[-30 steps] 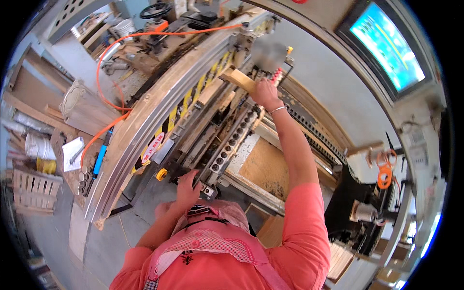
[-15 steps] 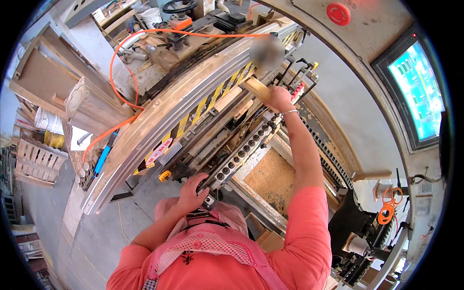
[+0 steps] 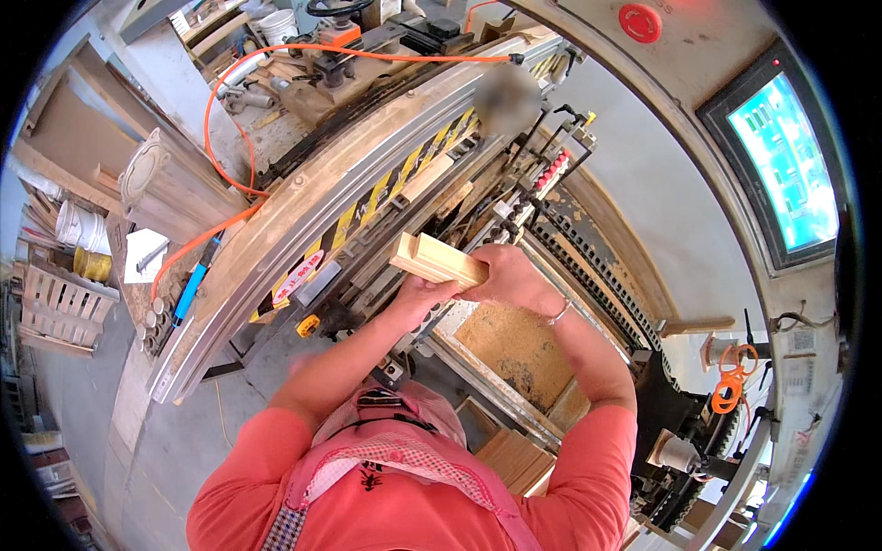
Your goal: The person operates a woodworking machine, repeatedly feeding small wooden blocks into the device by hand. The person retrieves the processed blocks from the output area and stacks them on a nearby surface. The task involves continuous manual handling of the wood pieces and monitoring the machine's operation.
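Close in front of my body, both hands hold short pale wooden pieces, which look like two blocks laid together with a stepped end. My right hand is closed round their right end, thumb and fingers on either side. At the near edge and underside, my left hand grips them, its fingertips partly hidden by the wood. Below the hands lies the machine's bed, with a sawdust-covered panel in a pale frame. Behind the wood runs a long machine beam with a yellow-and-black striped strip.
An orange air hose loops over the beam, joined to a blue air gun. At upper right are a red stop button and a lit screen. Wooden boards are stacked beside my waist. A slatted crate stands at left.
My right hand has drawn the wood from the far part of the machine back toward my body. My left hand has left the near end of the rail and taken hold of the wood.
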The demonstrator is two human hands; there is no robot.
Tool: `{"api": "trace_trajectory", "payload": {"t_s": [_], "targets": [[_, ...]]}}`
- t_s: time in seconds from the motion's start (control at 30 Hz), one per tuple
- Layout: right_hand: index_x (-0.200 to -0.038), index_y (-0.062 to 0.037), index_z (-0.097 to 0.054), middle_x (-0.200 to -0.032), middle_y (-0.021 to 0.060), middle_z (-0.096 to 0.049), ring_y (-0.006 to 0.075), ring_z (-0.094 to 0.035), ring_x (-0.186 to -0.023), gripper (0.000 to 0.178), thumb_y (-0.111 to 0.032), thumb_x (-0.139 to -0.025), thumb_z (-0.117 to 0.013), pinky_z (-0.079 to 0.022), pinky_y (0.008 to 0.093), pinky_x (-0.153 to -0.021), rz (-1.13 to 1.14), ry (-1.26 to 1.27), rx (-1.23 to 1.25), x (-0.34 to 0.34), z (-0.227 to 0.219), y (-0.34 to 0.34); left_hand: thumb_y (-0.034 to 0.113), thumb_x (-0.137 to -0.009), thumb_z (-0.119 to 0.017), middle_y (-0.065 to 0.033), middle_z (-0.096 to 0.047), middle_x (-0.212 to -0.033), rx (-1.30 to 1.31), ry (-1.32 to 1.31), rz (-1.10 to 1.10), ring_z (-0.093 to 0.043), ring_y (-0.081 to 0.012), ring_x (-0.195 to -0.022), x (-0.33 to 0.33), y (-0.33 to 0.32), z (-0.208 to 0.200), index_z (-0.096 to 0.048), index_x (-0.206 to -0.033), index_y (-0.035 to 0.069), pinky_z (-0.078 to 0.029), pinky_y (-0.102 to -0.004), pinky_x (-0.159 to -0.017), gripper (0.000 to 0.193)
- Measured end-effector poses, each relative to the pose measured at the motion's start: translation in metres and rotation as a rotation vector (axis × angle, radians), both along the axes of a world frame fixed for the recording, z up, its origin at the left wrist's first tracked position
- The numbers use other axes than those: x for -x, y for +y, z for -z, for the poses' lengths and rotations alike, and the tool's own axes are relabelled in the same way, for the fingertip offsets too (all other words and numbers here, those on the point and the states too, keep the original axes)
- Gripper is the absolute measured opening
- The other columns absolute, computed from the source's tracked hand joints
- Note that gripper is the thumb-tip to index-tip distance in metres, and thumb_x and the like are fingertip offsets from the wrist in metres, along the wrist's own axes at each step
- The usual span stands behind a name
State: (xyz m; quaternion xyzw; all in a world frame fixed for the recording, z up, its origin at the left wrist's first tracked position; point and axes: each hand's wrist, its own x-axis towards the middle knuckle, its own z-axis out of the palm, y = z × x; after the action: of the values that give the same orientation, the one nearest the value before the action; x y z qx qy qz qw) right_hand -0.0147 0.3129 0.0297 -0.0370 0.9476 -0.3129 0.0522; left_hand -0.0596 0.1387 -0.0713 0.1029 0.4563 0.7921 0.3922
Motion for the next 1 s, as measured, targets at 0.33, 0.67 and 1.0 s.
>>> {"api": "trace_trajectory", "payload": {"t_s": [0.33, 0.67, 1.0], "targets": [[-0.088, -0.0002, -0.066, -0.072, 0.0091, -0.06, 0.0171, -0.057, -0.065, 0.046, -0.027, -0.054, -0.081, -0.044, 0.0284, -0.058, -0.25, -0.247, 0.165, 0.033, -0.008, -0.011, 0.003, -0.083, -0.063, -0.0082, -0.055, -0.118, 0.018, 0.289, -0.061, -0.055, -0.0158, -0.107, -0.008, -0.041, -0.007, -0.044, -0.125, 0.001, -0.045, -0.0309, -0.09, 0.045], [-0.089, -0.0039, -0.068, -0.076, 0.0086, -0.065, 0.0173, -0.06, -0.067, 0.042, -0.027, -0.056, -0.079, -0.049, 0.0285, -0.063, 0.107, -0.215, 0.128, 0.029, -0.006, 0.039, -0.002, -0.081, -0.055, -0.0187, -0.056, -0.115, -0.061, 0.098, -0.064, -0.054, -0.0276, -0.11, -0.004, -0.079, 0.001, -0.043, -0.119, 0.006, -0.041, -0.0379, -0.097, 0.04], [-0.081, -0.003, -0.065, -0.08, 0.0168, -0.065, 0.0337, -0.063, -0.074, 0.04, -0.034, -0.057, -0.075, -0.051, 0.0411, -0.067, 0.33, 0.035, -0.559, 0.113, 0.066, 0.094, 0.005, -0.084, -0.057, -0.006, -0.063, -0.095, 0.317, 0.222, -0.222, -0.059, -0.0113, -0.084, -0.039, -0.104, 0.013, -0.056, -0.105, 0.0, -0.048, -0.0264, -0.075, 0.022]]}}
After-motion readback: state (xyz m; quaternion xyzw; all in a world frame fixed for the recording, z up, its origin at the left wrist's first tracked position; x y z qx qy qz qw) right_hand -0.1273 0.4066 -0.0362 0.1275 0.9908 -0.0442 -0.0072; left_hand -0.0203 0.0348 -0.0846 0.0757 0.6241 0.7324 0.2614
